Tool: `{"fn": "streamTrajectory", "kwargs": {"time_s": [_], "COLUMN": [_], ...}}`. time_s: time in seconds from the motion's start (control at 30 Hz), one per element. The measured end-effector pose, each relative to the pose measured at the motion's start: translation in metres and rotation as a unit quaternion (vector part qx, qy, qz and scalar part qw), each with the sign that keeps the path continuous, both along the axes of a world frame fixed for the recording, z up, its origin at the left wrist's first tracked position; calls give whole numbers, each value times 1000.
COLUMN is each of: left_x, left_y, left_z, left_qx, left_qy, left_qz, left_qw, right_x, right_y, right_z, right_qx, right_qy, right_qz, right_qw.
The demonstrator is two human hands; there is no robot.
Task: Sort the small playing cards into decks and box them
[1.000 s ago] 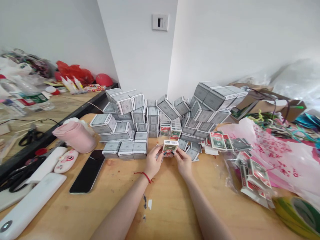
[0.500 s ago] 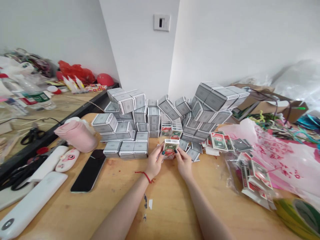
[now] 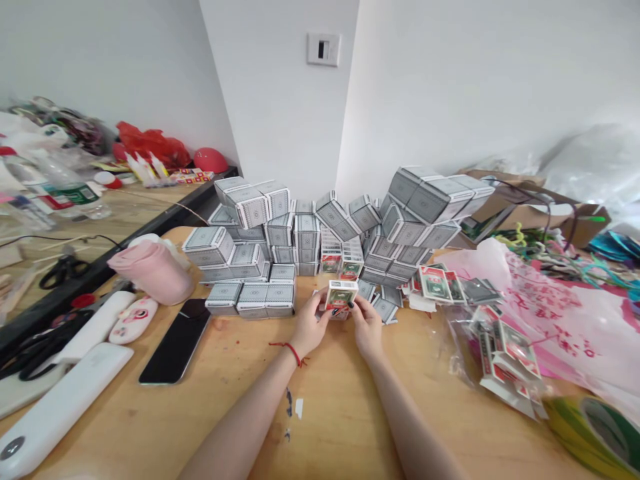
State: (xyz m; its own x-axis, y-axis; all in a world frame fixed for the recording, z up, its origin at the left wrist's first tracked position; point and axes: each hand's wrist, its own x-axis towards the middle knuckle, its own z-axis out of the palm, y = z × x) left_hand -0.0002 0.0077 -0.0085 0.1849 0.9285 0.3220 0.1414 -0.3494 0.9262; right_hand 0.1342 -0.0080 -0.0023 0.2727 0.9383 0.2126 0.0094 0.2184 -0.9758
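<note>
Between my two hands is a green, red and white playing card box, tilted with its white end upward. My left hand grips its left side, thumb toward the front. On the right side, the fingers of my right hand are closed on the same box. Just behind it stand two green-and-red card boxes by a row of white-edged ones. Grey patterned card decks are stacked to the left, and more grey decks rise to the right. Some loose grey cards lie beside my right hand.
To the left lie a black phone, a pink roll and a long white device. Flattened card boxes, a pink plastic bag and yellow-green tape sit to the right. A wall stands behind.
The card box has tipped slightly and turned a little in my fingers. Both hands keep their hold in nearly the same spot. The view has shifted very slightly.
</note>
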Motion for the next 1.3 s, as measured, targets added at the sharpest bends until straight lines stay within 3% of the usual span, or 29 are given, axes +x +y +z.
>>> {"fn": "streamTrajectory", "kwargs": {"time_s": [0.27, 0.43, 0.6, 0.7, 0.83, 0.97, 1.3], "left_x": [2, 4, 4, 4, 5, 6, 1], "left_y": [-4, -1, 2, 2, 2, 3, 5], "left_z": [10, 9, 7, 7, 6, 6, 4], "left_qx": [-69, -144, -200, -222, -215, -199, -140], "left_qy": [-71, -163, -195, -215, -263, -279, -166], "left_qz": [-8, 9, 6, 43, 100, 102, 78], "left_qw": [995, 976, 960, 950, 935, 934, 973], "right_x": [-5, -4, 0, 0, -1, -1, 2], "right_y": [-1, 2, 4, 4, 2, 1, 4], "right_z": [-3, -7, -8, -7, -3, -2, -4], "right_qx": [1, -32, -33, -40, -38, -51, -73], "right_qy": [62, 144, 170, 215, 287, 313, 315], "right_qz": [3, 21, 32, 47, 88, 120, 104], "right_qw": [998, 989, 984, 975, 953, 941, 941]}}
